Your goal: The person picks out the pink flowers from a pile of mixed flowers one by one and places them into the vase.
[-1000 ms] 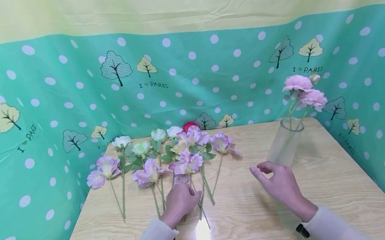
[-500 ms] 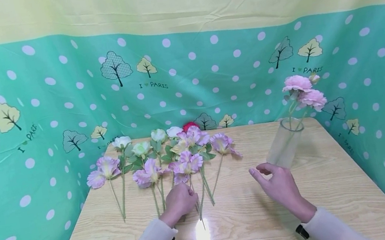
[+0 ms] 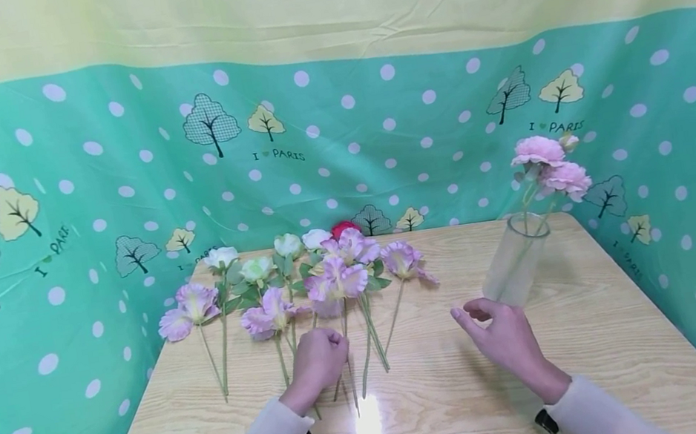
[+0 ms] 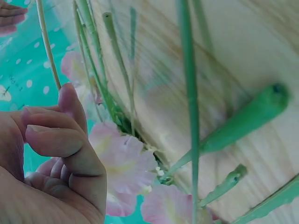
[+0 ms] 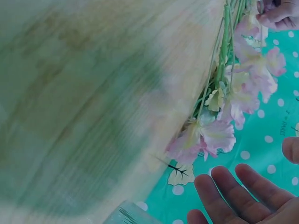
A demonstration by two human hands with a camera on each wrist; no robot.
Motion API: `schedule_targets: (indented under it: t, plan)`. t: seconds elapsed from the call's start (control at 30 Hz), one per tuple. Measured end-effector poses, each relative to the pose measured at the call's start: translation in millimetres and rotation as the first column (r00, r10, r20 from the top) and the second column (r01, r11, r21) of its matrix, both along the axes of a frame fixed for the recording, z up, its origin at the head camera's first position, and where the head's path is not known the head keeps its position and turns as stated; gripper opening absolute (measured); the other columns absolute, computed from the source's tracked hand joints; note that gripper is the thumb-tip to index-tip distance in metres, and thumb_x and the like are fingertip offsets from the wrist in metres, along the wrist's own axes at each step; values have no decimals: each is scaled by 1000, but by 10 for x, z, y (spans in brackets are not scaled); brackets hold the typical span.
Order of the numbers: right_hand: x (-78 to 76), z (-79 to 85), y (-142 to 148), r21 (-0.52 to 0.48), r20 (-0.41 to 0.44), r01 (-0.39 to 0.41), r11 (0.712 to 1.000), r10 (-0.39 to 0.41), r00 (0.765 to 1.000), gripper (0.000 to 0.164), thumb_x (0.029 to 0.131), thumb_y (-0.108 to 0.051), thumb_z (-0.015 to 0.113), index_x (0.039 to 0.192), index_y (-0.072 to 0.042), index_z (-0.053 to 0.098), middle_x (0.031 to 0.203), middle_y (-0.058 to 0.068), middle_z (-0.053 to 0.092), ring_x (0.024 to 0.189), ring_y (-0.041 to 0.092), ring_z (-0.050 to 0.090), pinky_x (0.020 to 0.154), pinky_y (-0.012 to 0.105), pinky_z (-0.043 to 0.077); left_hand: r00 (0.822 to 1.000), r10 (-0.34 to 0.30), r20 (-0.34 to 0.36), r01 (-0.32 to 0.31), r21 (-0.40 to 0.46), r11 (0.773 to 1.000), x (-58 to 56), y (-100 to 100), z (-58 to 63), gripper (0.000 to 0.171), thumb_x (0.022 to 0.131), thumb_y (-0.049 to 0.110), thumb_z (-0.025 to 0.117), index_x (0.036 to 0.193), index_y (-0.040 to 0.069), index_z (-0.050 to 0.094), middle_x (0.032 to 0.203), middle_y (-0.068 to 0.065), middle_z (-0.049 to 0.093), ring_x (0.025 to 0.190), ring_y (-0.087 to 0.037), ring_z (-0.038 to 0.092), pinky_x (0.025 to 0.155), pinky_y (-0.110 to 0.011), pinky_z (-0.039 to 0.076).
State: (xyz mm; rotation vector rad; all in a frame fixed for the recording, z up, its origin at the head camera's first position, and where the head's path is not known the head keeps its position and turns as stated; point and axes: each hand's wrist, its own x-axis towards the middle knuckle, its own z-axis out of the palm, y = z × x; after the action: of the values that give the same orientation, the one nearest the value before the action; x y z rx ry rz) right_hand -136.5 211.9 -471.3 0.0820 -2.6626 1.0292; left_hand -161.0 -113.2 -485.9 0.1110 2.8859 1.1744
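My left hand [image 3: 318, 360] pinches the thin stem of a light purple artificial flower [image 3: 337, 280] at the middle of the table. In the left wrist view that stem [image 4: 47, 46] rises from between thumb and fingertips. Its ruffled bloom overlaps other purple flowers behind it. On the right, my right hand [image 3: 504, 336] hovers with relaxed, slightly bent fingers and holds nothing. Just beyond it stands a clear glass vase [image 3: 517, 263] bearing pink blooms [image 3: 564, 179] and a bud. The right wrist view shows the vase rim [image 5: 131, 215] beside the spread fingers [image 5: 229, 189].
Several purple flowers [image 3: 195, 305] and white ones [image 3: 257, 268] lie on the wooden table [image 3: 445, 412], stems toward me. One red bloom [image 3: 344, 229] sits at the back edge. A green dotted cloth [image 3: 375, 130] hangs around the table on three sides.
My left hand has drawn slightly left with the purple flower; its stem now stands straighter and its bloom has shifted a little up. The right hand has stayed nearly still.
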Motion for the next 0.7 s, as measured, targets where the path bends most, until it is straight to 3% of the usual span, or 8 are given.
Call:
schedule_targets:
  t: [0.23,0.37,0.7]
  plan:
    - [15,-42,-22,-6,19,6,1000,-5,1000,44,99,-48,66,107,-7,77,103,12,77,95,32,72,82,52,57,998,-19,-62,21,33,999,-11,31,57,13,96,13,69,88,6,76,66,7,63,54,-9,56,55,-28,51]
    - [18,-53,-30,-15,22,9,1000,-9,1000,45,99,-49,66,107,-7,77,104,12,77,95,32,72,83,52,57,995,-38,-89,44,64,997,-8,62,88,12,96,13,70,92,5,78,68,7,65,53,-8,56,52,-27,49]
    - [53,-90,-39,-33,52,19,999,-17,998,45,99,-48,66,108,-6,76,102,12,77,92,30,73,81,51,58,986,-95,-139,110,101,989,20,155,144,9,96,11,71,95,6,78,76,4,72,60,-5,59,56,-25,52]
